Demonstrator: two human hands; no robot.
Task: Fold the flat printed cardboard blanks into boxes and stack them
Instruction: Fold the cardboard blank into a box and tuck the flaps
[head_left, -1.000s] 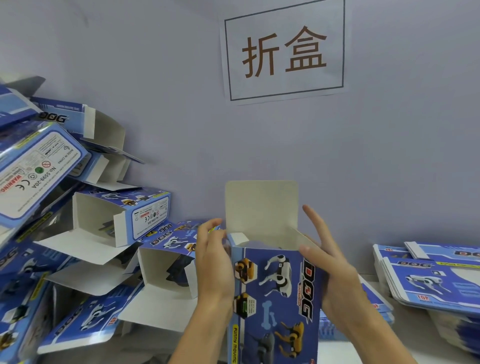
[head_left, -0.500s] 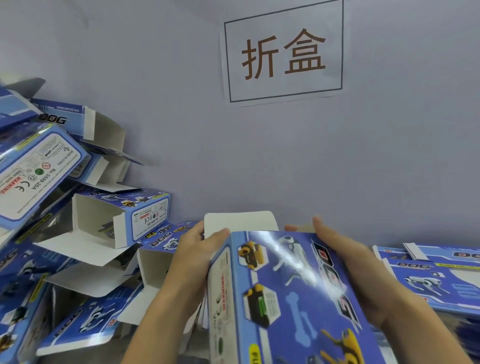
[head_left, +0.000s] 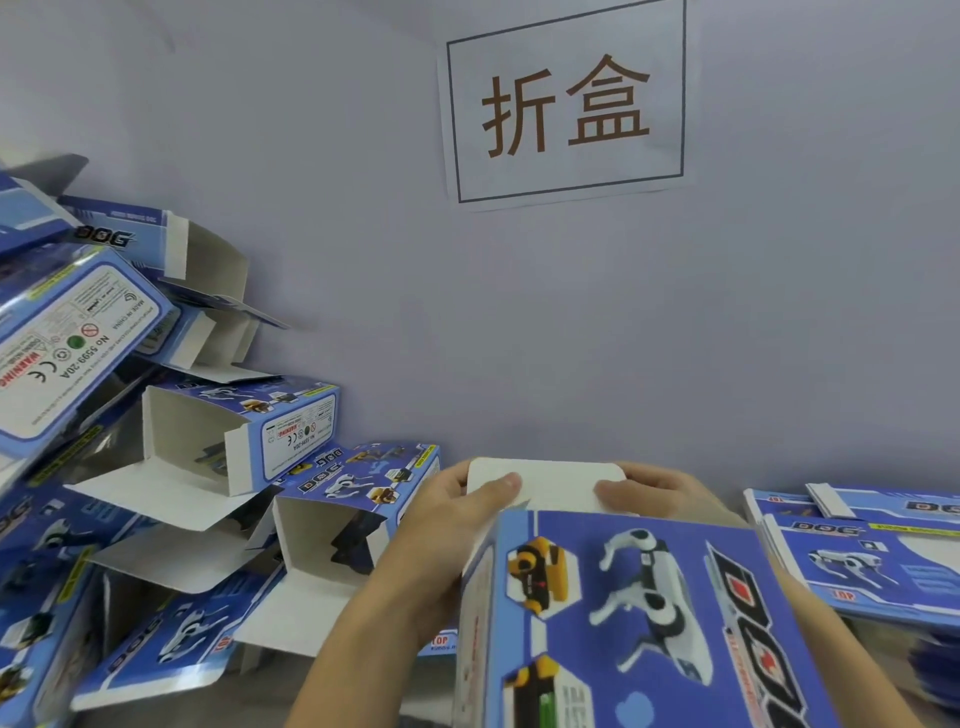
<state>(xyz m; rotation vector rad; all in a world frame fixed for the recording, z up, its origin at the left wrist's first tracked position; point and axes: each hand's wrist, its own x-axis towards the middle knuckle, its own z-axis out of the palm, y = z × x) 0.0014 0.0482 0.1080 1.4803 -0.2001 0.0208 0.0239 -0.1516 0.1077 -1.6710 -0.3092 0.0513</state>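
held low and centre, tilted toward the camera: blue dog box (head_left: 639, 618), white end flap (head_left: 545, 486) pointing at the wall. left hand (head_left: 447, 525) curled round the near corner, thumb pressing the flap; right hand (head_left: 654, 491) fingers bent over the flap's far edge. risk of creasing the flap off its score or missing the tuck slot, from uneven thumb pressure. right palm hidden behind the box; slot unseen; box bottom cut off. folded boxes (head_left: 218, 447) heaped left, flat blanks (head_left: 862, 561) right.

2 hands (head_left: 441, 525) grip box (head_left: 639, 618) — flap (head_left: 545, 483) bent
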